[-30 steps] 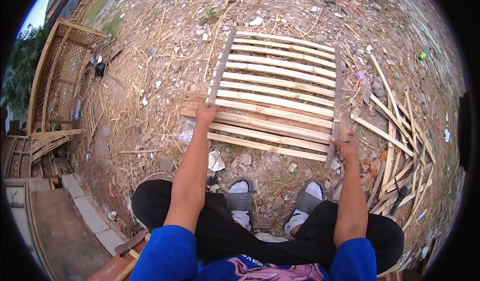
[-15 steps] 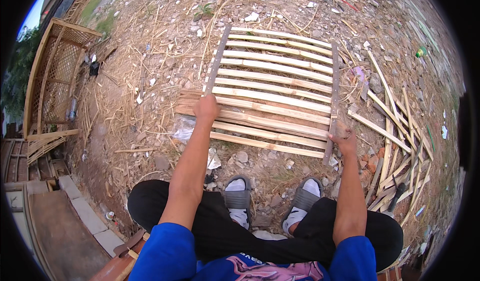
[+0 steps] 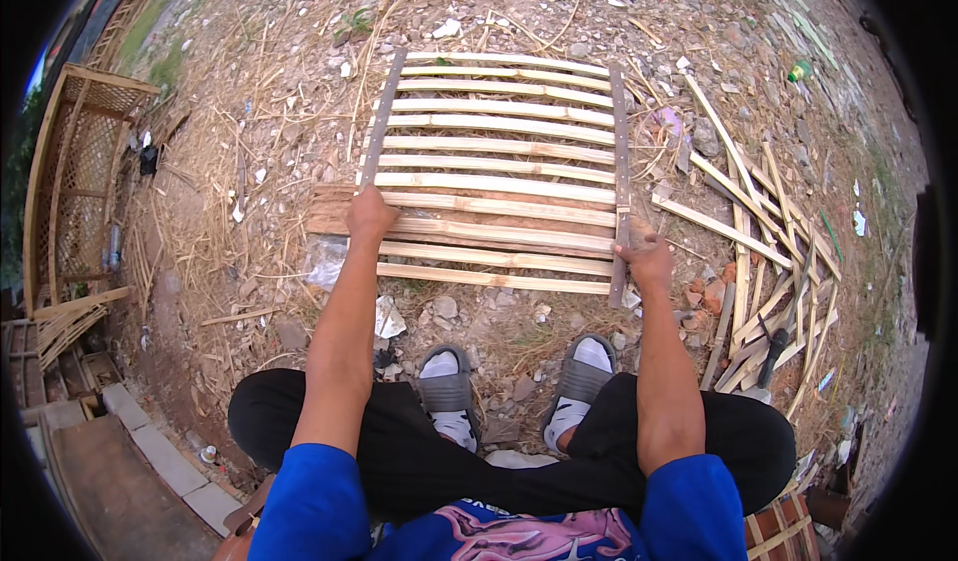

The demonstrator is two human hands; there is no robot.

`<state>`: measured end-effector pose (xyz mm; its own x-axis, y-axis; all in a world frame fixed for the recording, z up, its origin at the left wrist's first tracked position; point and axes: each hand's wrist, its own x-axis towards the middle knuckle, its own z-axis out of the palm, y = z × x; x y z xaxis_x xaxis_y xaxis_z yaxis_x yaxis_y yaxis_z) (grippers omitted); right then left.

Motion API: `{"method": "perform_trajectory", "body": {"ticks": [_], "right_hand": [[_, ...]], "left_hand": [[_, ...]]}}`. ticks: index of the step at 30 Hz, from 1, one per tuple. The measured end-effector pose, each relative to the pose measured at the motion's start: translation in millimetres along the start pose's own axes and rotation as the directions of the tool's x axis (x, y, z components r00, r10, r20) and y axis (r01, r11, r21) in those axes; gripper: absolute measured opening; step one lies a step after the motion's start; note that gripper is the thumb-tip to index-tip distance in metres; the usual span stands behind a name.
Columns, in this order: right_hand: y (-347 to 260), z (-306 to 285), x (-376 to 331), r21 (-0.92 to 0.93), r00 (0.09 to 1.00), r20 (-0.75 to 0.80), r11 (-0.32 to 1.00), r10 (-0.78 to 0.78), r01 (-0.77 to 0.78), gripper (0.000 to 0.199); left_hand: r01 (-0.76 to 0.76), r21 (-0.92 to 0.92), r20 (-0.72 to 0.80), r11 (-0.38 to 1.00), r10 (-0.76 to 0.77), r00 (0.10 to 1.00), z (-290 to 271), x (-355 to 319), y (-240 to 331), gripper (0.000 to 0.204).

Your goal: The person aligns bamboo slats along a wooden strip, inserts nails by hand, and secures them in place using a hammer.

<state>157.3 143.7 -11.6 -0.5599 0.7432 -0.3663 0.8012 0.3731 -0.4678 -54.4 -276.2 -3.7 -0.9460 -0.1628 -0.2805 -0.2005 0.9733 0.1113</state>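
A slatted bamboo panel (image 3: 504,183) lies on the ground before me, its pale strips running across between two dark side rails. My left hand (image 3: 371,214) is closed round the left rail, toward its near end. On the opposite side, the fingers of my right hand (image 3: 647,260) grip the right rail near its lower end. A rough brown wooden plank (image 3: 329,210) passes beneath the nearer slats and sticks out past the left rail.
Loose bamboo strips (image 3: 743,224) are heaped at the right, with a black-handled tool (image 3: 771,357) lying on them. A lattice-panelled wooden frame (image 3: 88,177) stands far left. Rubble and dry stalks cover the ground; concrete blocks (image 3: 170,453) line the lower left.
The whole view has shifted, so panel and surroundings appear farther left. Both hands keep their hold on the rails, and the panel stays in place over the plank.
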Motion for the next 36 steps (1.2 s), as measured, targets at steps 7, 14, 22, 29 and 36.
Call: {"method": "perform_trajectory", "body": {"ticks": [7,14,22,29,36], "right_hand": [[14,14,4,-0.014,0.994,-0.077,0.997,-0.072,0.071,0.070],[24,18,14,0.059,1.000,0.028,0.998,-0.014,0.012,0.048],[23,15,18,0.112,0.996,0.012,0.990,-0.091,0.089,0.035],[14,15,18,0.239,0.991,0.102,0.969,-0.092,0.065,0.031],[16,12,30,0.255,0.986,0.161,0.967,-0.052,0.009,0.033]], "left_hand": [[-0.089,-0.080,-0.034,0.993,0.086,0.996,-2,-5,-9,0.036],[-0.157,-0.489,-0.094,0.858,0.127,0.987,-13,-8,-13,0.026],[-0.311,-0.754,-0.179,0.579,0.275,0.945,11,-39,50,0.025],[-0.335,-0.811,-0.107,0.479,0.441,0.891,45,-102,103,0.021],[-0.394,-0.845,-0.214,0.362,0.445,0.869,72,-125,124,0.021]]}}
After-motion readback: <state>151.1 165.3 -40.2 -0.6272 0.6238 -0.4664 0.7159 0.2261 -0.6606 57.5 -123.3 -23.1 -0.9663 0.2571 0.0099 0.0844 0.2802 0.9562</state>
